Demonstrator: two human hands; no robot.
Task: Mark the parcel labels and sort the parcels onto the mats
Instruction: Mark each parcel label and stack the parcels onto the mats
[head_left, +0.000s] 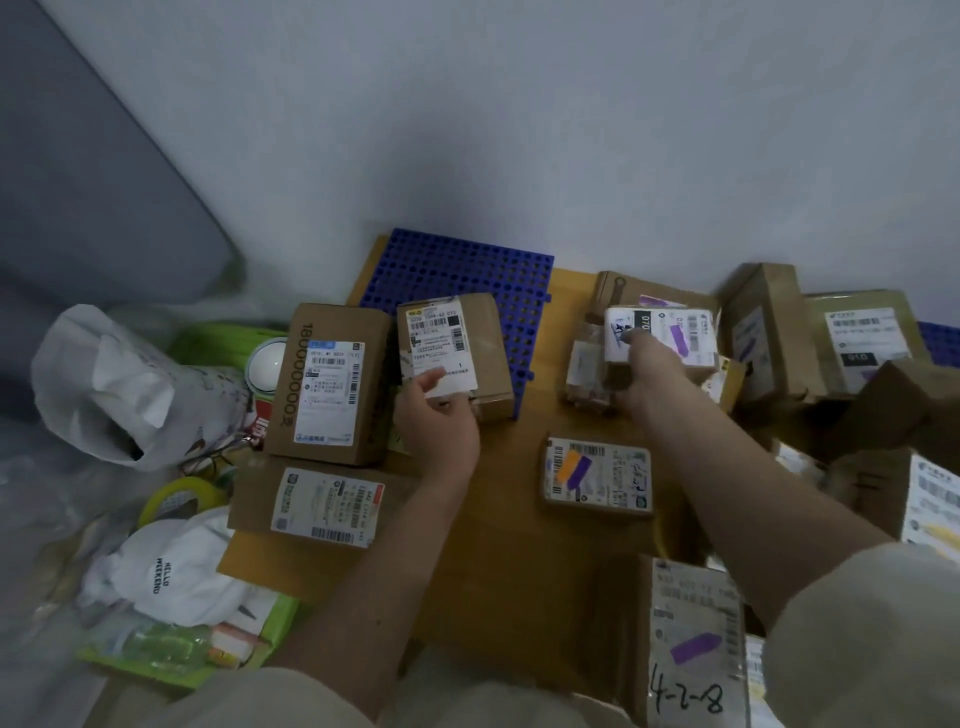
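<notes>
- The left hand (436, 421), at mid-frame, grips the near edge of a brown parcel (457, 353); the thumb lies on the lower corner of its white label (439, 345) and the fingers curl under the near side.
- That parcel sits partly on the blue perforated mat (467, 270), which lies against the pale wall (519, 130) above centre.
- The right hand (649, 371), right of centre, reaches onto a white-labelled parcel (660, 335) atop a small stack — the picture is blurred there, so I cannot tell how its fingers are set or whether they hold anything.
- That label carries a purple stroke and dark handwriting.
- Just left of the left hand a tall carton (327, 384) printed with a long number lies flat, and below it a flat box (322, 504) with a striped label.
- Below the right forearm lies a small parcel (597, 475) whose label shows orange and purple marks.
- At lower right, a box (696, 644) bears a purple mark and the handwritten "4-2-8".
- More cartons (769, 332) crowd the right edge of the frame.
- All of this rests on a brown cardboard sheet (509, 571).
- At left — a white plastic bag (114, 384), a roll of yellow tape (179, 499) and a white cloth (176, 571) printed "HELLO WEEKEND".
</notes>
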